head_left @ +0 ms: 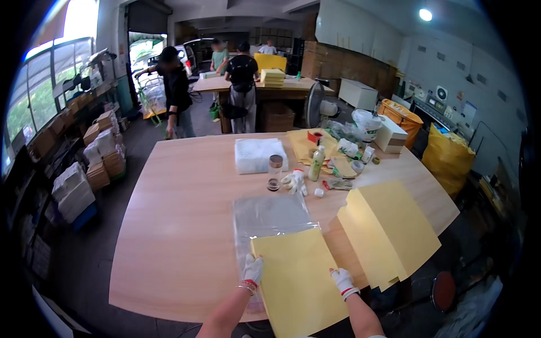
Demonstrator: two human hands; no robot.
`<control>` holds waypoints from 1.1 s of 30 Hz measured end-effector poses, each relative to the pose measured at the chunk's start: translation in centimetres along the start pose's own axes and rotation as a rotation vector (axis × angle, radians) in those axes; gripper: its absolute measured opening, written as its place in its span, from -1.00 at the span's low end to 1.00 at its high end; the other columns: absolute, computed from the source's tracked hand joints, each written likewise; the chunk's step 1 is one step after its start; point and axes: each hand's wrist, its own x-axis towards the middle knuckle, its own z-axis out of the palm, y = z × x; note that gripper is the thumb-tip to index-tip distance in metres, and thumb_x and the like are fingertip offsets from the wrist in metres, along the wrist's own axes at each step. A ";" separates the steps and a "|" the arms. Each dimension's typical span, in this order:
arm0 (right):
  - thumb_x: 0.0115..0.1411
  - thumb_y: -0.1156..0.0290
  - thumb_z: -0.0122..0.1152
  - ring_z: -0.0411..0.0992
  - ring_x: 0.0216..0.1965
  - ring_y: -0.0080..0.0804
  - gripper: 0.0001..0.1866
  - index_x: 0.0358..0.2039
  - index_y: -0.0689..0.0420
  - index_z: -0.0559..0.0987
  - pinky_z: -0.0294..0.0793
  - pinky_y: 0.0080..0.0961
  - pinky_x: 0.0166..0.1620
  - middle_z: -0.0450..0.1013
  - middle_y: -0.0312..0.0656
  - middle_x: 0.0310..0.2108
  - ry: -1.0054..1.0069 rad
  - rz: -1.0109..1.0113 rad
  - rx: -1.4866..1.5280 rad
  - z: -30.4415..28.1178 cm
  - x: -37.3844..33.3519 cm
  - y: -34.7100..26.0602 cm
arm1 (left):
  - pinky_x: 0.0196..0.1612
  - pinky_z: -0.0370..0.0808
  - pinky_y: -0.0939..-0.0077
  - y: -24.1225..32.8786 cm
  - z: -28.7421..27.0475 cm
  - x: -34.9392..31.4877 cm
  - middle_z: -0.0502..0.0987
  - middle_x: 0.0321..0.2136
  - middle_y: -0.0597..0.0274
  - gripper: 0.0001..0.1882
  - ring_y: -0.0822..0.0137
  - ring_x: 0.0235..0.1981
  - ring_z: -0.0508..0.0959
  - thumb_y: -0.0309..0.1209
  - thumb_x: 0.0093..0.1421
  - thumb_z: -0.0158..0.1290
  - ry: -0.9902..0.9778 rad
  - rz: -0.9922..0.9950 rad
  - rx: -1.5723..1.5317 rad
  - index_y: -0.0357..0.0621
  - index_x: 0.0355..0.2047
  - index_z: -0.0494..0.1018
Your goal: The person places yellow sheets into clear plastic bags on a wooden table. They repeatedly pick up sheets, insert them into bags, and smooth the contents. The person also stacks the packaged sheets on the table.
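My left hand (253, 269), in a white glove with bare fingertips and a red cuff edge, grips the left edge of a yellow paper sheet or stack of sheets (301, 281). On its right edge, my right hand (341, 280), gloved alike, has its fingers closed. The far end of the yellow paper overlaps a clear plastic bag (270, 211) lying flat on the table; whether it is inside the bag's mouth I cannot tell. Its near end reaches past the front table edge. To the right lies a larger pile of yellow sheets (397, 231), fanned and jutting over the edge.
On the wooden table (174, 225) are a white stack of plastic bags (256, 155), a glass jar (275, 163), a green bottle (316, 163), a loose white glove (295, 182) and tape rolls. A stool (443, 291) stands at right. Several people work beyond, near a fan (315, 106).
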 end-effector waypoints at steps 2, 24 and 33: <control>0.05 -0.08 0.10 0.45 -0.31 0.02 -0.54 -0.36 0.11 0.50 0.42 -0.19 -0.30 0.46 0.08 -0.30 0.032 -0.083 -0.096 -1.6 -1.1 -0.8 | -0.49 0.34 0.38 -1.8 0.9 0.6 0.40 -0.54 0.15 -0.74 0.38 -0.54 0.36 -0.34 0.14 0.03 -0.015 0.093 -0.143 -0.20 -0.22 0.32; 0.08 -0.13 0.01 0.42 -0.27 0.11 -0.44 -0.43 0.22 0.48 0.37 -0.16 -0.23 0.45 0.17 -0.39 -0.213 -0.198 0.187 -2.1 4.6 -3.3 | -0.41 0.39 0.38 -1.9 -1.5 -6.0 0.45 -0.49 0.14 -0.71 0.33 -0.46 0.44 -0.23 0.20 -0.06 -0.060 -0.108 0.199 -0.23 -0.25 0.31; 0.11 -0.13 -0.03 0.41 -0.29 0.12 -0.43 -0.46 0.24 0.45 0.36 -0.18 -0.23 0.45 0.16 -0.43 -0.208 -0.071 0.239 -1.1 -6.9 0.4 | -0.28 0.41 0.38 -4.0 -5.4 -14.4 0.48 -0.41 0.09 -0.74 0.28 -0.36 0.48 -0.27 0.19 -0.07 -0.126 -0.132 0.331 -0.15 -0.20 0.37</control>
